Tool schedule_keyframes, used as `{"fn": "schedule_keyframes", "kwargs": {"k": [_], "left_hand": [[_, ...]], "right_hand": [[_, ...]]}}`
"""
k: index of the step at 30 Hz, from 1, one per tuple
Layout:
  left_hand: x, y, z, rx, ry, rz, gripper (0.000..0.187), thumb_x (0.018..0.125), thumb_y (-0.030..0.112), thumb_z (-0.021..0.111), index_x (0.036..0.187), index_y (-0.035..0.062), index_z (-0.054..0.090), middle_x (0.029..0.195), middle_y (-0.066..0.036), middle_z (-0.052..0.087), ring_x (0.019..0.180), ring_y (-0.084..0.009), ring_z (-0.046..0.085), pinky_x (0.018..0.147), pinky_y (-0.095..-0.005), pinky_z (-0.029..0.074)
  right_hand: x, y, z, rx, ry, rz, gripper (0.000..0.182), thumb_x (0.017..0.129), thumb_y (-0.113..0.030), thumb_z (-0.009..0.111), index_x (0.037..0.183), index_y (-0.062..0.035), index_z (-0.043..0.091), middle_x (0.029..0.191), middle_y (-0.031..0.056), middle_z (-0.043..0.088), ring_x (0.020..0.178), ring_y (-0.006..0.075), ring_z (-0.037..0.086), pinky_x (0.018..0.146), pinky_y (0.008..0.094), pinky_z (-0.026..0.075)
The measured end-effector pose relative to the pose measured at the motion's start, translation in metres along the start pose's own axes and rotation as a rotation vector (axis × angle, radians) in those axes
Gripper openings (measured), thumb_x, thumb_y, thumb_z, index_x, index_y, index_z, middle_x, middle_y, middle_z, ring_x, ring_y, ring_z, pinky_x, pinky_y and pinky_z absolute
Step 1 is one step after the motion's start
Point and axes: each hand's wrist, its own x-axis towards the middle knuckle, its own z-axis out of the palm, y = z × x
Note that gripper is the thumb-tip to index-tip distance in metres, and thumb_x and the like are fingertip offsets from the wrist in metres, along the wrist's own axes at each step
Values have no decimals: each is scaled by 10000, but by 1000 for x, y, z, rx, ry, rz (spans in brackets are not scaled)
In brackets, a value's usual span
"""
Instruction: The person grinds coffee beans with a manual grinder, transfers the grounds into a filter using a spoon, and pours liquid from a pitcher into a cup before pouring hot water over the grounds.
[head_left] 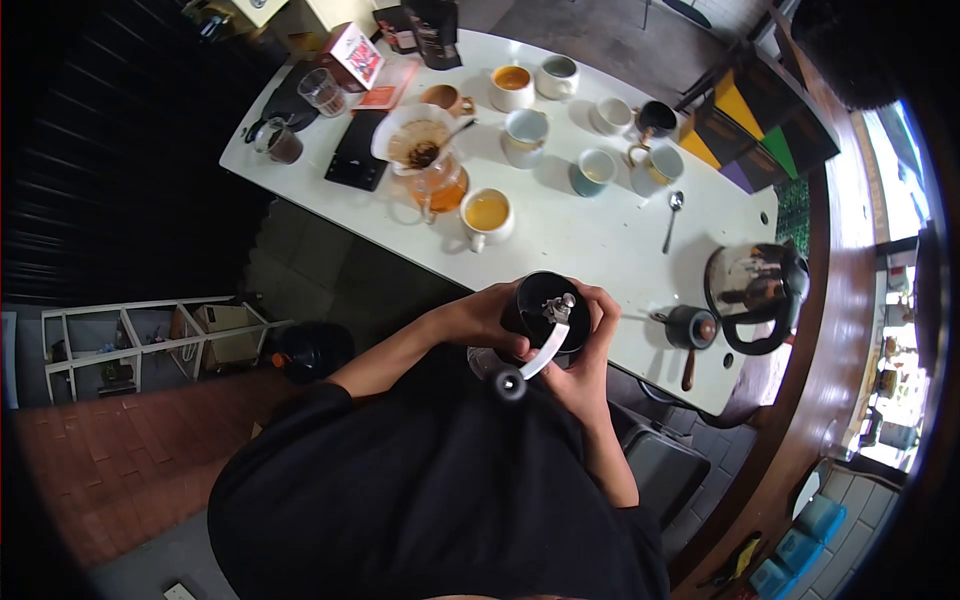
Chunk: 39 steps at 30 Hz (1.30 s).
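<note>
Both of my hands are wrapped round a black hand coffee grinder (527, 310), held upright close to my chest at the table's near edge. My left hand (483, 318) grips its left side, and my right hand (590, 350) closes on its right side. The metal crank (548, 348) lies across the top, with its round black knob toward my body. Beyond the grinder, a cup of yellow liquid (487, 211) stands on the table. Beside it, a glass server (437, 190) with amber liquid carries a white dripper (405, 135) with a paper filter and dark grounds.
The white table (590, 240) holds several cups toward the back. A steel kettle (755, 285), a small dark pot (690, 327) and a spoon (673, 220) are at the right. A black scale (357, 150), a jar of grounds (280, 143) and a glass (322, 93) stand at the left.
</note>
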Motion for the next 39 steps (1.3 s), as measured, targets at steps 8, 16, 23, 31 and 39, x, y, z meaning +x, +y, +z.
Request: {"fn": "schedule_keyframes", "kwargs": {"k": [8,16,23,31,39], "left_hand": [[-87,9,-80,201,48,37,1009,590,356,972,1372,-18,456,1234,-166,648,1164,-237,639,992,-393,508],[-134,-29,-103,93,245,187,774,676,258,912,1298,17,519,1148,-134,685,1062,-228,688,925,-374,538],[-127,-14,-92,274,367,273,797,665,269,903,1304,9,505,1123,-150,676,1053,-308,693,909,-388,544],[-86,-3,-61,435,294,271,764,671,227,878,1272,-2,465,1077,-186,672,1038,-357,692,878,-414,560],[-53,-8,-15,287,217,148,748,676,273,852,1279,2,502,1098,-182,698,1055,-298,701,900,-398,558]], "right_hand": [[30,32,118,85,200,-138,869,686,-358,917,1248,-74,319,1307,222,464,1207,316,522,1034,443,432],[26,38,189,128,286,39,1224,633,-488,935,1466,-44,157,1350,175,456,1240,270,526,1047,396,455],[22,24,187,92,123,276,750,634,-294,965,1216,-10,586,1134,77,680,1056,165,661,953,355,528],[14,12,133,-141,109,243,589,667,-178,936,1144,-7,637,1090,67,693,1007,162,673,892,323,546],[-3,3,80,-206,95,201,515,669,-220,874,1097,-11,677,1062,104,710,984,204,696,903,355,542]]}}
